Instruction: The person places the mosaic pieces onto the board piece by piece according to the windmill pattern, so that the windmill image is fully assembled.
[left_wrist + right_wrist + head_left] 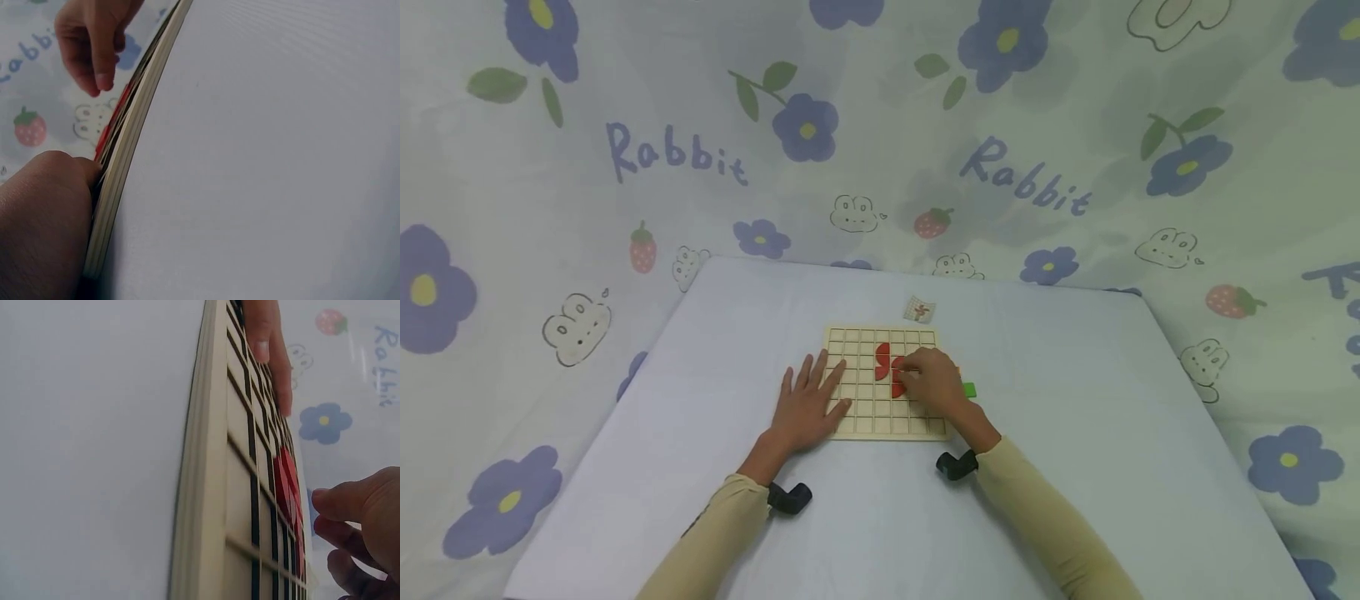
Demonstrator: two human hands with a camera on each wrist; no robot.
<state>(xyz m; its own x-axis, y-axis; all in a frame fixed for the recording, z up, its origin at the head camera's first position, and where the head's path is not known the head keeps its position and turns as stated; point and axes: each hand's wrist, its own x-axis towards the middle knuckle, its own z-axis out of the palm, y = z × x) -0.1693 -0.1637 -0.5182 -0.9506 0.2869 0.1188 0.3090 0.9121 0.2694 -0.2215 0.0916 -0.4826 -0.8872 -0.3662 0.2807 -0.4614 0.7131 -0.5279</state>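
A square wooden grid board (867, 408) lies on the white table, with several red curved pieces (882, 351) set in cells near its middle. My left hand (805, 410) rests on the board's left side, fingers spread and straight. Over the right half, my right hand (934, 382) hovers with loosely bent fingers just above the red pieces, partly covering them. In the right wrist view its thumb and fingers (350, 501) stand a little off the board, and no piece shows between them. The left wrist view shows the right hand (94, 44) pointing down above a red piece (112, 122).
A small patterned card (920, 309) lies behind the board. Just right of the board, a green piece (969, 390) and a bit of orange (957, 371) show past my right hand. The white table (1075, 350) meets a flower-and-rabbit printed curtain (865, 167) at the back.
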